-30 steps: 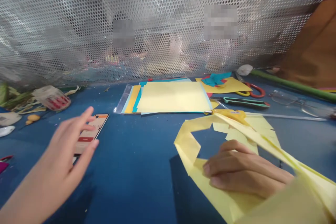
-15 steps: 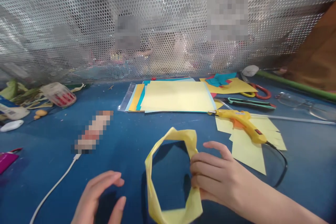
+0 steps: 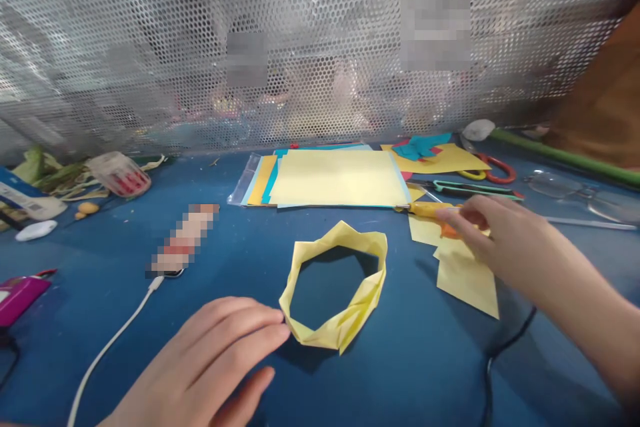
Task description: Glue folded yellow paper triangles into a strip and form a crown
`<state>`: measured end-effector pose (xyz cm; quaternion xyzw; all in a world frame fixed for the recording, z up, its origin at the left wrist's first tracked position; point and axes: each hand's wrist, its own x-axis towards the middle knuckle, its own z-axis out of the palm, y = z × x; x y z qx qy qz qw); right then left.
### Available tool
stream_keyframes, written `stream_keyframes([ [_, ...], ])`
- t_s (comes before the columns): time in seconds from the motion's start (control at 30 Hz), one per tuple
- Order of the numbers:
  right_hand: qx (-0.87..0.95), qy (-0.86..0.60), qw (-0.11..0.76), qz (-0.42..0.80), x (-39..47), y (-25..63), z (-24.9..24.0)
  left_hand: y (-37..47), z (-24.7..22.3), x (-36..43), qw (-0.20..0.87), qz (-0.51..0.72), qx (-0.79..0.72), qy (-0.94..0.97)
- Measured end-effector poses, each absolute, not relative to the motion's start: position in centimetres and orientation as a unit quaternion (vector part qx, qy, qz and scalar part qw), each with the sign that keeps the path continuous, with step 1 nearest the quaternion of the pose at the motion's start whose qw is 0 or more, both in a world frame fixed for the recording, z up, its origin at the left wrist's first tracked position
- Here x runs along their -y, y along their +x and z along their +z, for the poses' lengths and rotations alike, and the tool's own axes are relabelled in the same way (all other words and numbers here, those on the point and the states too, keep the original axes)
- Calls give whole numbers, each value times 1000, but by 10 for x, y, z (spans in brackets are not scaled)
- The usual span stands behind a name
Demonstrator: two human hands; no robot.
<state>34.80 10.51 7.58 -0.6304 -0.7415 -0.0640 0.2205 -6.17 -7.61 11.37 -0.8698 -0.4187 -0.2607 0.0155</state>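
A ring of folded yellow paper (image 3: 343, 333) rests on the blue table, with an open middle and pointed corners. At its left edge, the fingertips of my left hand (image 3: 220, 353) touch the paper; the fingers are stretched out and the thumb is apart. Over on the right, my right hand (image 3: 505, 240) has its fingers round the body of the yellow glue gun (image 3: 425, 210), whose nozzle points left. The hand hides most of the gun's handle. Cut yellow paper pieces (image 3: 465, 280) lie under the gun and hand.
Stacked coloured sheets (image 3: 340, 177) lie at the back centre before a perforated metal screen (image 3: 310, 33). A cutter (image 3: 475, 190), red-handled scissors (image 3: 500, 170) and glasses (image 3: 565, 185) lie at the right. A white cable (image 3: 110, 340) and plastic cup (image 3: 120, 175) are at the left.
My right hand has let go of the paper ring and moved right to the glue gun. The ring now sits flatter and further back. My left hand has come right to the ring's edge.
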Motion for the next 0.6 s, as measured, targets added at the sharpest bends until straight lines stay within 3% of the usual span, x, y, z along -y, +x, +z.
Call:
stream_keyframes([
  [0.17, 633, -774, 21, 13, -135, 402, 45, -37, 115, 53, -56, -207, 406, -888],
  [0.3, 602, -792, -46, 86, -148, 425, 30, -18, 119, 32, -210, -105, 471, -850],
  [0.4, 646, -753, -6, 128, -156, 439, 23, -9, 134, 16, -278, 14, 520, -808],
  [0.6, 732, -636, 199, 139, -166, 449, 13, 0, 155, -6, -300, 111, 513, -797],
])
